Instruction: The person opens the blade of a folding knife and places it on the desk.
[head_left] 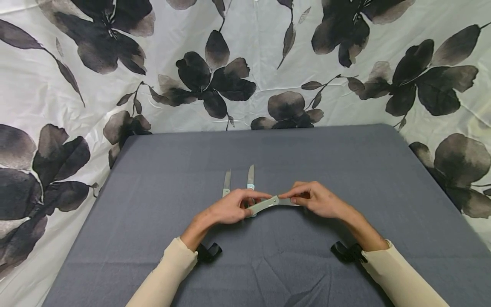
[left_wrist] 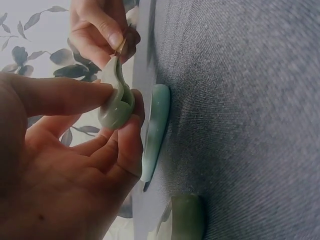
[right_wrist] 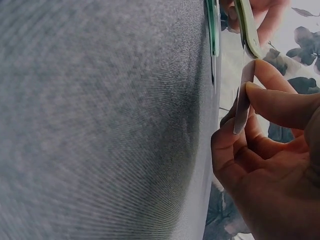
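Between both hands is a folding knife [head_left: 264, 206] with a pale green handle and a metal blade, partly unfolded at a wide angle. My left hand [head_left: 229, 208] grips the handle between thumb and fingers. With thumb and fingers, my right hand [head_left: 321, 200] pinches the blade [right_wrist: 243, 102] along its length. Two more knives lie on the table with blades out, pointing away. One is a light blue-handled knife [head_left: 251, 175], partly hidden behind my left hand. To its left lies a green-handled knife [head_left: 227, 181], its handle end also covered in the head view.
A grey cloth [head_left: 268, 157] covers the table, wrinkled near the front. Behind and beside it hangs a white sheet [head_left: 276, 81] with a dark flower print. Dark straps with small devices [head_left: 209, 252] sit at both wrists.
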`<state>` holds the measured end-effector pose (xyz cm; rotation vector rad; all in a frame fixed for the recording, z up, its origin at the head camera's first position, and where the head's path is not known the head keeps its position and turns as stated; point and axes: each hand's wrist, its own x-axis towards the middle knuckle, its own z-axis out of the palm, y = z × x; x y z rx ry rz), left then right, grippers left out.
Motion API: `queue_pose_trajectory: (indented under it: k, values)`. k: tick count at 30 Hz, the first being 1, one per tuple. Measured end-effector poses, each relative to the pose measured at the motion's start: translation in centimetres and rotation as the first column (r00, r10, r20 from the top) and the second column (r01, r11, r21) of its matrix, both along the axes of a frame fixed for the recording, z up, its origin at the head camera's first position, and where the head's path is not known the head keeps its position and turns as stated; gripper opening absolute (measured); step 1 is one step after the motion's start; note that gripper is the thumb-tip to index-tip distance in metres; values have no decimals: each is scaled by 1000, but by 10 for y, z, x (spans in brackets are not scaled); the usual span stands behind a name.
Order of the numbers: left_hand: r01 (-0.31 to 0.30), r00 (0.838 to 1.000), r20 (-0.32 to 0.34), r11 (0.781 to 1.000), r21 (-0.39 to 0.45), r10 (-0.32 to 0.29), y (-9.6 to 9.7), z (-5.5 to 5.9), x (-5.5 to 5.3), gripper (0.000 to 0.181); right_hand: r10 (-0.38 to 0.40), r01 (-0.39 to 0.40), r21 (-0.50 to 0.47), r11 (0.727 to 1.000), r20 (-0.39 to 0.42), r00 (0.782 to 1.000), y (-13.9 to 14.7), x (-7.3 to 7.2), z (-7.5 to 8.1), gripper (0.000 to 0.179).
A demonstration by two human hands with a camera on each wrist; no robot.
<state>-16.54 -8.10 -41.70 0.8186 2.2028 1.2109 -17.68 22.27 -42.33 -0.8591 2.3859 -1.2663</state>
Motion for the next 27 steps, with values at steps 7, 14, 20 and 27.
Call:
queue_pose_trajectory:
  k: [7,14,20,27]
  values:
    - [7,1000,-10,1000,-21,-7,1,-2,1,63,10,-10,9,1000,16,1000,0,0,-1,29]
    - [8,1000,0,1000,-26,-8,0,-1,2,63,19,-19,8,1000,17,1000,-2,-1,-1,29]
    - [30,1000,-4,999,-36,-30,-1,1,4,65,33,-33,13,999,16,999,-4,0,0,31]
    - [47,998,-28,997,-56,-48,0,0,3,66,44,-44,-3,999,7,999,-4,1,-2,33]
